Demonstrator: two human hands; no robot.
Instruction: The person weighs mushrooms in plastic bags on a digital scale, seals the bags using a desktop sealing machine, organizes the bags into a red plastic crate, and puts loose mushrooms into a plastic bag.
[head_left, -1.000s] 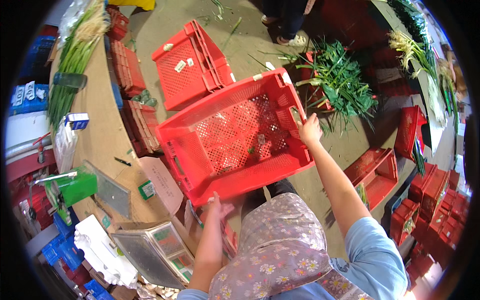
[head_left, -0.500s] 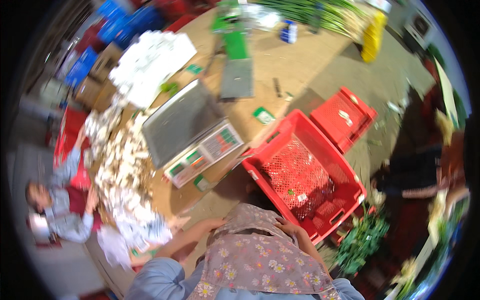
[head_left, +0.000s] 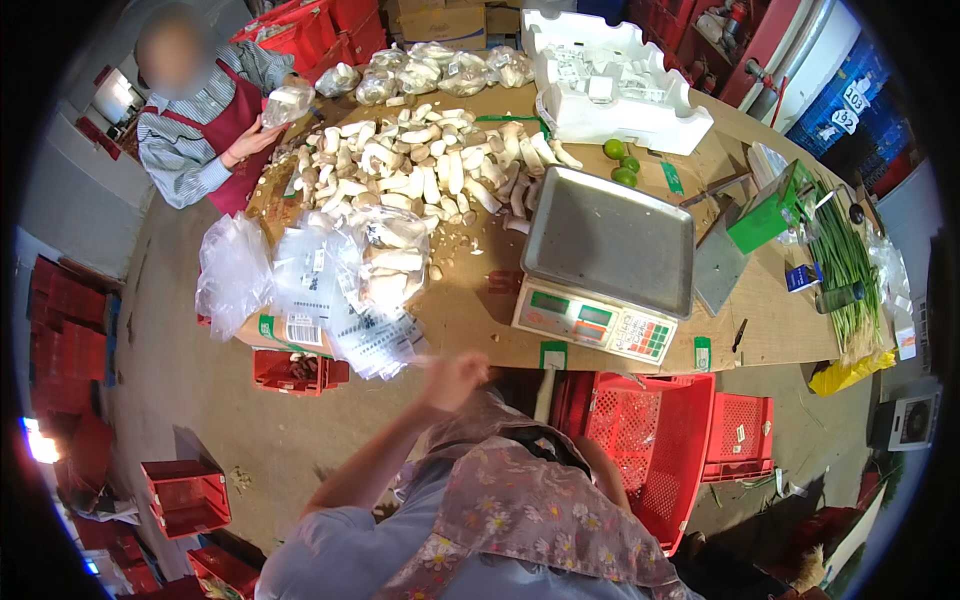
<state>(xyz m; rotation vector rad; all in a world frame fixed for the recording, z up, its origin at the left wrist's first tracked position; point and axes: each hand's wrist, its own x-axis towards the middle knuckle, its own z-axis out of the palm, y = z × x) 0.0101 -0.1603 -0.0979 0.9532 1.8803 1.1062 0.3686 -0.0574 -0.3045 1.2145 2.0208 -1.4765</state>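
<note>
Left hand raised at the edge of a wooden bench heaped with mushrooms.

Clear plastic bags (head_left: 330, 290) lie at the bench (head_left: 470, 310) edge; just right of them the left hand (head_left: 455, 378) hovers blurred, its grip impossible to tell. Further right a steel-topped weighing scale (head_left: 605, 265) sits on the bench. Below it stands a red slotted plastic crate (head_left: 650, 450); the right hand is hidden behind the flowered apron (head_left: 530, 510).

A single head-worn fisheye view looks steeply down from above the person's own chest, facing the desk (head_left: 480, 310) just ahead. Its rim bends straight edges. The scale (head_left: 605, 265) sits near centre, the mushroom pile (head_left: 420, 175) farther left, a co-worker (head_left: 205, 130) far left.
</note>
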